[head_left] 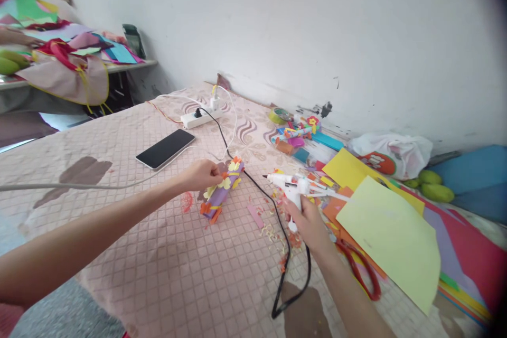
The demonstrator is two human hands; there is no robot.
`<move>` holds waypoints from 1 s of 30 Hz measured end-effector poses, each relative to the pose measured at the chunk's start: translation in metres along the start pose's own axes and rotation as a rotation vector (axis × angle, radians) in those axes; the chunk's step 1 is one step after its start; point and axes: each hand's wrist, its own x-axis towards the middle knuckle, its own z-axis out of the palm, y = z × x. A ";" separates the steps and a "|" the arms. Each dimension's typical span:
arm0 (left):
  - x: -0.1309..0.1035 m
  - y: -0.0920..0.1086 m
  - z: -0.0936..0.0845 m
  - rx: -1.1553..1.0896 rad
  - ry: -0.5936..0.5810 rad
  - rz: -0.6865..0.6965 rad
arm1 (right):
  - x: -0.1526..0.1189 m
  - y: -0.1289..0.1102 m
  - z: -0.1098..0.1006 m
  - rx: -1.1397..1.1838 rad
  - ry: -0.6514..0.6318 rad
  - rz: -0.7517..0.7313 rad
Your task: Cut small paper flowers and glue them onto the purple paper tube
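A white hot glue gun point(291, 186) is gripped in my right hand point(307, 219), its dark nozzle pointing left and its black cord looping down over the cloth. My left hand point(204, 174) is closed in a pinch at the upper left side of a purple paper roll point(217, 198). What its fingertips hold, if anything, is hidden. Small pale yellow paper flowers point(224, 184) and orange ones point(214, 215) decorate the roll, along with yellow strips. The roll lies slanted on the tablecloth, apart from the glue gun's tip.
A black-screened phone point(166, 148) lies left of a white power strip point(202, 115). On the right are paper scraps, red-handled scissors point(362, 269), a pale yellow sheet point(392, 237), a plastic bag point(390, 150) and green fruit point(435, 190). Another person's hand point(18, 37) shows at a far-left table.
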 end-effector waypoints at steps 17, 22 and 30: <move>-0.005 0.004 -0.003 -0.017 0.017 0.045 | 0.033 0.018 0.021 -0.263 0.097 -0.255; -0.006 0.004 -0.004 -0.020 0.017 0.048 | 0.012 0.006 0.021 -0.341 0.294 -0.222; -0.009 0.002 -0.003 -0.051 0.033 0.062 | 0.007 -0.045 0.058 -0.044 -0.087 -0.377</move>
